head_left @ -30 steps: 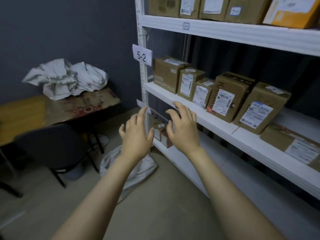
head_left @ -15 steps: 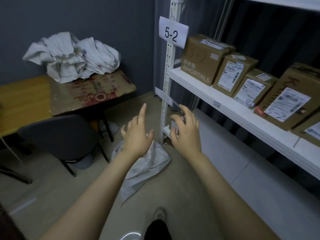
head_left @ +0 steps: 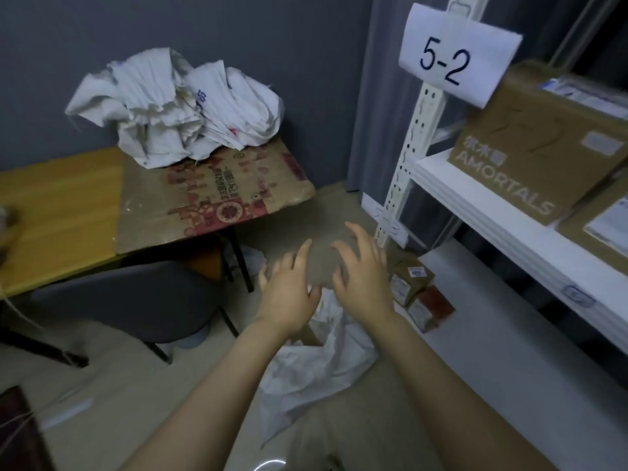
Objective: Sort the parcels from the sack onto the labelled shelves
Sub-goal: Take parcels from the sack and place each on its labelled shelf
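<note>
Dim storeroom floor [head_left: 136, 385] beside the 5-2 shelf [head_left: 503, 212]: left hand [head_left: 289, 294] and right hand [head_left: 365, 287], grips apart and empty, hover over the white sack [head_left: 316, 372]. It looks limp and light, likely best gathered at its mouth.

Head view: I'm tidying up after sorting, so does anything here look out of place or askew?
Two things: crumpled white sacks are heaped on a flattened cardboard sheet that overhangs the edge of the wooden table. The small parcels lie jumbled at angles low by the shelf upright.
</note>
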